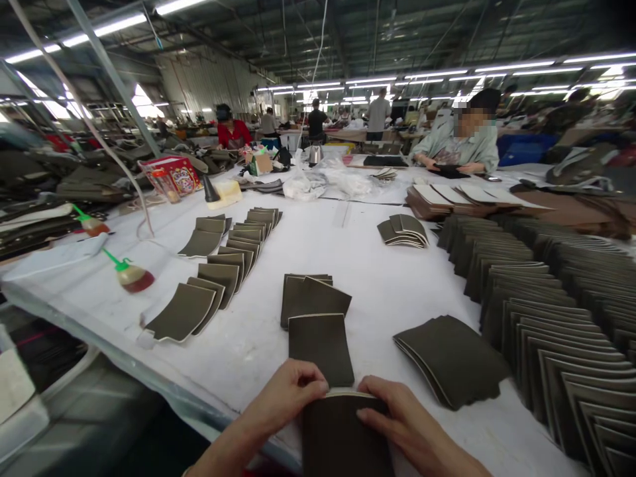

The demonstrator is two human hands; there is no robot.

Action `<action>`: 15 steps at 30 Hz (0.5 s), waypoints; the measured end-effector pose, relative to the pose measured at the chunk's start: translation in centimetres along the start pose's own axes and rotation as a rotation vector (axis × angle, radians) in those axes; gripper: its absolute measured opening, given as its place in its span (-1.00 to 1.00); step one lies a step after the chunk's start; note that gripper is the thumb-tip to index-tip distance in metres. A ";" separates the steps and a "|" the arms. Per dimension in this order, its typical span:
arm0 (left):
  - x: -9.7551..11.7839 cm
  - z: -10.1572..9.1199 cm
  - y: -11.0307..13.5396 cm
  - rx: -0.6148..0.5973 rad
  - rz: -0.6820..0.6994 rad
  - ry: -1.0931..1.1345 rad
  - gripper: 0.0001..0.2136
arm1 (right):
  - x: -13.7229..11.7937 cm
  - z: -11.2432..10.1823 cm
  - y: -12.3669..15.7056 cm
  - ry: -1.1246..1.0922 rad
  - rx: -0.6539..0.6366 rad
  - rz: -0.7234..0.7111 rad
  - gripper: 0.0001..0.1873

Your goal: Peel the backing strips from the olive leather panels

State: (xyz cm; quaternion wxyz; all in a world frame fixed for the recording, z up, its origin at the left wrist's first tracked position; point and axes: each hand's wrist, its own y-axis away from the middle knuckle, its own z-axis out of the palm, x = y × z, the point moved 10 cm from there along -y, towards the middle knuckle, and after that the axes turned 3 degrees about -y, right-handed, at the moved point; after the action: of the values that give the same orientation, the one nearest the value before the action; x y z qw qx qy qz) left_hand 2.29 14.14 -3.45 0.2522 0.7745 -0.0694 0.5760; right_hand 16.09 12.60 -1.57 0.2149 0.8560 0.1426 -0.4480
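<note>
At the table's near edge I hold a dark leather-like panel (345, 434) with a pale far edge. My left hand (293, 391) pinches its far left corner between thumb and fingers. My right hand (397, 414) is closed on the far right corner, thumb on top and fingers around the edge. Just beyond them lies a similar dark panel (320, 344), with a small overlapping pile of panels (318, 298) behind it. To the right of my right hand is a fanned stack of dark panels (452, 358). The panel's near end runs out of view.
Fanned rows of panels lie at left (183, 311) and right (561, 344). A smaller stack (403, 232) sits further back. Green-tipped bottles (133, 277) stand at left. Clear plastic bags (322, 180) lie at the back. A co-worker (460, 142) handles dark material across the table.
</note>
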 end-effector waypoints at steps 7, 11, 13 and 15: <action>1.0 1.5 -0.1 -0.151 -0.040 -0.192 -0.83 | -0.5 1.2 0.6 0.055 -0.044 -0.037 -0.94; 1.2 1.4 0.1 -0.183 0.003 -0.254 -0.81 | -1.2 1.2 1.0 0.213 0.011 -0.126 -0.92; 1.2 1.3 0.3 -0.187 0.011 -0.246 -0.81 | -1.8 1.3 1.3 0.295 0.054 -0.191 -0.89; 0.9 1.3 0.4 -0.202 -0.013 -0.206 -0.82 | -2.8 1.3 1.7 0.357 0.127 -0.274 -0.78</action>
State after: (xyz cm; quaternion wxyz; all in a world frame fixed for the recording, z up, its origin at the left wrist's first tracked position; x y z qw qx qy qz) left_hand 3.54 13.33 -2.75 0.3242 0.8007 -0.1472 0.4819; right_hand 14.39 10.30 0.51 0.0690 0.9062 0.2646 -0.3226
